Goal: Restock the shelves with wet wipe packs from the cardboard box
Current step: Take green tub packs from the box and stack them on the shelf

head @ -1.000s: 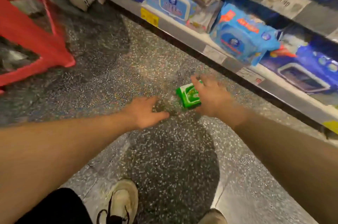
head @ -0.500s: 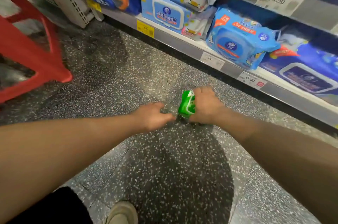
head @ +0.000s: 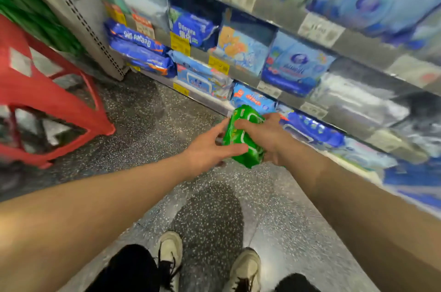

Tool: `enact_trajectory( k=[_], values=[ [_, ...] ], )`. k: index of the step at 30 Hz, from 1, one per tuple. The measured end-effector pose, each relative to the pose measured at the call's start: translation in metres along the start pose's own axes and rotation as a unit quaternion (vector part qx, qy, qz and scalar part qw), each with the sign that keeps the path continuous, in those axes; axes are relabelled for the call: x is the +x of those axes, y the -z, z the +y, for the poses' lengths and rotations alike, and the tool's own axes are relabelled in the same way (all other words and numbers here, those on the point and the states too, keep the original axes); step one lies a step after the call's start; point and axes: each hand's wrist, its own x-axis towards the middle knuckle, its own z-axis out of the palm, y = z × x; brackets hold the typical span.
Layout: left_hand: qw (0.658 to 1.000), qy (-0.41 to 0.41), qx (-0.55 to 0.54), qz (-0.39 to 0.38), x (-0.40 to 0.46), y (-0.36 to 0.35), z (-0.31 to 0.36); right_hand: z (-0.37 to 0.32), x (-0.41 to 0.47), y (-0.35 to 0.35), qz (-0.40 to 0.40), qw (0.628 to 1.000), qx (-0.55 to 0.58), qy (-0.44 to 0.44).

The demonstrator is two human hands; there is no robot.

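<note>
A green wet wipe pack is held up in front of the low shelves, above the speckled floor. My right hand grips it from the right, fingers wrapped over its top face. My left hand holds its left side, thumb lying across the lower front of the pack. The shelves on the right carry blue and white wipe packs in several rows. No cardboard box is in view.
A red plastic stool stands on the floor at the left. A perforated shelf upright rises at the shelf's left end. Yellow and white price tags line the shelf edges. My two shoes are at the bottom.
The green pack rose from the floor into both hands. My left hand closed in onto its left side. The view tilted up, showing more shelf rows.
</note>
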Motion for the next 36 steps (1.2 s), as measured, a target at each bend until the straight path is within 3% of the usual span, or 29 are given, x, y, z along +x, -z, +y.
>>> enact_trajectory(
  k=[6, 13, 17, 19, 21, 24, 29, 36],
  values=[
    [0.995, -0.059, -0.005, 0.075, -0.114, -0.055, 0.165, -0.117, -0.156, 0.083, 0.014, 0.993, 0.112, 0.027],
    [0.990, -0.117, -0.078, 0.023, -0.205, -0.106, 0.325, -0.205, -0.285, 0.203, 0.071, 0.978, 0.134, 0.146],
    [0.980, -0.128, -0.149, -0.037, -0.239, -0.138, 0.393, -0.239, -0.340, 0.259, -0.037, 0.937, 0.302, 0.171],
    [0.972, -0.151, -0.174, -0.037, -0.253, -0.159, 0.419, -0.253, -0.363, 0.279, -0.062, 0.920, 0.334, 0.197],
    [0.965, -0.190, -0.174, -0.048, -0.265, -0.176, 0.437, -0.268, -0.386, 0.295, -0.032, 0.915, 0.346, 0.206],
    [0.960, -0.269, -0.057, -0.062, -0.282, -0.200, 0.458, -0.281, -0.413, 0.318, 0.001, 0.910, 0.349, 0.225],
    [0.940, -0.338, 0.010, -0.050, -0.295, -0.224, 0.494, -0.288, -0.440, 0.356, 0.071, 0.911, 0.270, 0.303],
    [0.937, -0.334, -0.019, -0.097, -0.292, -0.246, 0.532, -0.310, -0.442, 0.364, -0.021, 0.881, 0.348, 0.320]
  ],
)
